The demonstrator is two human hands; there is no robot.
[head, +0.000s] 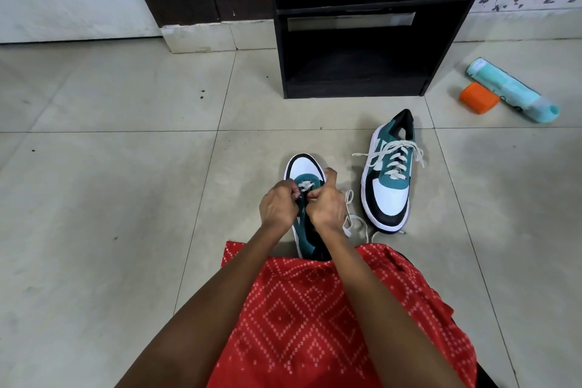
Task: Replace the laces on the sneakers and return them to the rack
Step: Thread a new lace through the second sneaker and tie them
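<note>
Sneaker (305, 171) nearest the person lies on the floor (126, 198); left hand (278, 205) and right hand (327, 206) each pinch its white lace (305, 186). Laced second sneaker (390, 181) lies at its 2 o'clock, rack (356, 50) at 12.

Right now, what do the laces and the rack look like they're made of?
The laces look like flat woven cotton or polyester, off-white and matte; the loose ends flop limply. The rack looks like dark laminated board, probably particleboard, with slight sheen: flat square-edged panels and a faint reflection.
</note>
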